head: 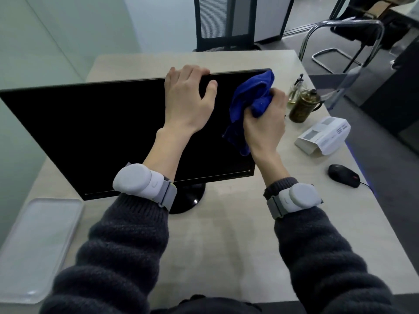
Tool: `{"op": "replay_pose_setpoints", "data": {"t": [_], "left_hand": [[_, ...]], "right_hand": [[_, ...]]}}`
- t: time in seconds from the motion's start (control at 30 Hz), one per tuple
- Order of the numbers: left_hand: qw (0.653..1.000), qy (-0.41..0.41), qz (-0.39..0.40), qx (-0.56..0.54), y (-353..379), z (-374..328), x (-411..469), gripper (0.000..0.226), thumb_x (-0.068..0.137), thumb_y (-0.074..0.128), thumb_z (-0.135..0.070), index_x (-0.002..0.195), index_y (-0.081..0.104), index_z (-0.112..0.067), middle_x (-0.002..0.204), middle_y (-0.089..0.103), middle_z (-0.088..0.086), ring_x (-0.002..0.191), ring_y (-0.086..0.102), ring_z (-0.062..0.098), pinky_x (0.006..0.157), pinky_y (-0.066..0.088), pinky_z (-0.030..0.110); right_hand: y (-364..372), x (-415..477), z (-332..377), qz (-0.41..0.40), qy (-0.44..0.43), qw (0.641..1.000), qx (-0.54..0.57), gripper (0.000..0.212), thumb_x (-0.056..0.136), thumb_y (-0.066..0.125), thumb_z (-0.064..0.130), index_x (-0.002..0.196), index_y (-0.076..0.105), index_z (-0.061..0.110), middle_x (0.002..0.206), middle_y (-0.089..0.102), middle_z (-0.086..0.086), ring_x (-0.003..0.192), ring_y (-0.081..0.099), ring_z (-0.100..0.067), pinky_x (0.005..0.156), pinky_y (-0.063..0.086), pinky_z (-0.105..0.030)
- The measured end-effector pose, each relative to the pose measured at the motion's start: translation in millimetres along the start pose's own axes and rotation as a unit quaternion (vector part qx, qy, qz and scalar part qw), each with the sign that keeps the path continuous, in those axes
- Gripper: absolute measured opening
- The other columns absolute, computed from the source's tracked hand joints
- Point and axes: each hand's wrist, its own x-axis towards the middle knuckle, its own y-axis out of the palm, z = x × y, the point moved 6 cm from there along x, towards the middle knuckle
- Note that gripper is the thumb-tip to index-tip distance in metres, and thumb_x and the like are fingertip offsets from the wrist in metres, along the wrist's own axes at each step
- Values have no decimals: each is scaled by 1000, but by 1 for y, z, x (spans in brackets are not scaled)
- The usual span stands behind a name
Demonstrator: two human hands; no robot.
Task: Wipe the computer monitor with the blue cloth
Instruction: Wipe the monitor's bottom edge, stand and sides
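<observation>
One pale, translucent rectangular plastic tray (38, 245) is lying at the desk's left edge. Beside it, the wide black flat-screen computer monitor (102, 132) is standing on its round base. The left hand (188, 103) is gripping the monitor's top edge, fingers curled over it and thumb on the screen. Just to its right, the right hand (265, 125) is clutching the bunched blue cloth (251, 103) and pressing it against the screen's upper right corner. Further right, a small clear glass (295, 89) is holding a pen, and a glass jar (301, 107) is holding something dark green. A white cardboard box (324, 138) and a black computer mouse (343, 175) are resting on the pale wood-grain desk (226, 234). A black mesh office chair (226, 21) is standing behind it.
</observation>
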Motion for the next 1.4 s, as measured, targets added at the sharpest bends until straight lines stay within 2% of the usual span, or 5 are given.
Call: {"op": "replay_pose_setpoints", "data": {"t": [0.53, 0.77, 1.1, 1.27, 1.4], "left_hand": [[1000, 17, -17, -9, -8, 9, -3, 38, 91, 42, -37, 120, 59, -19, 125, 58, 0, 119, 48, 20, 112, 23, 35], [992, 13, -103, -69, -43, 40, -32, 27, 87, 51, -18, 107, 65, -7, 117, 62, 8, 113, 53, 25, 105, 36, 35], [967, -158, -186, -79, -84, 163, -120, 19, 87, 49, -8, 93, 66, -2, 98, 60, 15, 93, 55, 27, 85, 42, 31], [887, -331, -305, -103, -115, 238, -162, 23, 82, 46, -5, 102, 55, 0, 109, 51, 15, 97, 44, 22, 88, 38, 27], [832, -459, -228, -209, -112, 305, -183, 33, 96, 39, -16, 125, 51, -8, 126, 55, 4, 110, 49, 15, 82, 35, 6]], "right_hand": [[72, -97, 33, 161, -148, 975, -35, 47, 74, 72, 15, 117, 54, 9, 117, 54, -10, 91, 60, -29, 51, 42, -27], [32, -73, -19, 26, 40, 998, 47, 43, 78, 63, 19, 116, 47, 9, 120, 48, -7, 95, 55, -23, 72, 42, -30], [105, -132, 59, 96, -62, 993, 38, 48, 78, 66, 21, 119, 49, 4, 121, 48, -12, 94, 58, -24, 69, 39, -24], [140, -163, 105, 119, -102, 987, 35, 48, 79, 70, 16, 120, 51, -1, 120, 49, -17, 98, 57, -25, 69, 42, -25], [171, -193, 144, 147, -145, 978, 36, 50, 78, 73, 14, 119, 53, -4, 119, 51, -21, 99, 57, -29, 66, 48, -31]]}}
